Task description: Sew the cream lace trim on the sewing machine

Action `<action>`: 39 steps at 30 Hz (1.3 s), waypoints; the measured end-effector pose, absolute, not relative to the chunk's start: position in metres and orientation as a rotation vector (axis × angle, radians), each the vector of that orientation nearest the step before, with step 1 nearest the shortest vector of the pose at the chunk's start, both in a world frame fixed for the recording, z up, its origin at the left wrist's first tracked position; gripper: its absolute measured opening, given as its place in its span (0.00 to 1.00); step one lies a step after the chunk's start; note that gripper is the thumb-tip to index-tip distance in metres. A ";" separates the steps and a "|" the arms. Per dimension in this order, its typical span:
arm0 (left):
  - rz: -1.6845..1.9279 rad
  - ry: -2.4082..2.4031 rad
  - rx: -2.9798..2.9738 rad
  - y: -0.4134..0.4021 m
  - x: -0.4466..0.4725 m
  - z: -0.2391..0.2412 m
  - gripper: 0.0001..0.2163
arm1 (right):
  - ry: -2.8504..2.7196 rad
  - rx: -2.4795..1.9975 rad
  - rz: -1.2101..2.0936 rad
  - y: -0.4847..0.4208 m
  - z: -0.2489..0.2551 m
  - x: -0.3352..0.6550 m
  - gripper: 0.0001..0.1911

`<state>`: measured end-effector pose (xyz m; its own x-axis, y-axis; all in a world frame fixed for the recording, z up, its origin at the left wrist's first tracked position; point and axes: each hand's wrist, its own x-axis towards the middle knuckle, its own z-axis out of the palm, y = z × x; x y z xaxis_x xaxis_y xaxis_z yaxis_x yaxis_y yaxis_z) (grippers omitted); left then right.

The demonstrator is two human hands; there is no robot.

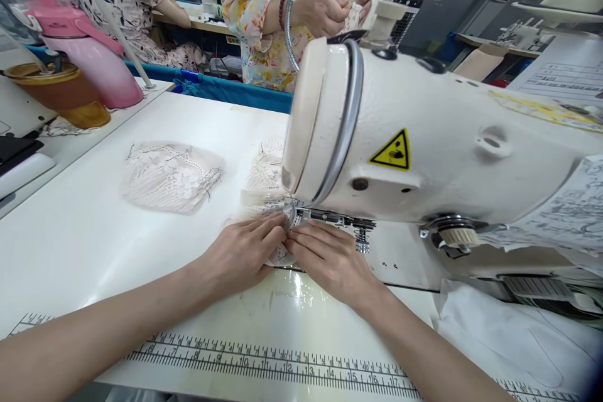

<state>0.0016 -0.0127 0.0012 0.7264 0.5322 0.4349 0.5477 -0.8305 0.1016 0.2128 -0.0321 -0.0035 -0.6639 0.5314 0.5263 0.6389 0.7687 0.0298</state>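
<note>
Beneath the head of a white sewing machine, a piece of white lace fabric lies at the needle area. My left hand holds it down from the left, fingers together and bent onto the cloth. From the right, my right hand presses the same lace, its fingertips close to those of the left. The needle and the presser foot are mostly hidden by the fingers and the machine head. Behind my left hand, more lace spreads on the table. A separate lace piece with loose dark threads lies further left.
A ruler strip runs along the front of the white table. White cloth lies at the right. A pink bottle and an amber cup stand at the left. Opposite, a person in a floral top handles lace.
</note>
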 end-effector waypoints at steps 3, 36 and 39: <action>-0.699 -0.910 -2.882 -0.013 0.002 0.001 0.11 | -2.478 -0.910 -0.288 -0.033 -0.005 0.214 0.12; -0.620 -0.831 -2.906 -0.013 0.008 -0.003 0.21 | -2.389 -1.120 -0.258 -0.029 0.004 0.226 0.11; -0.593 -0.843 -2.914 -0.012 0.008 -0.003 0.21 | -2.377 -1.158 -0.329 -0.029 0.007 0.225 0.11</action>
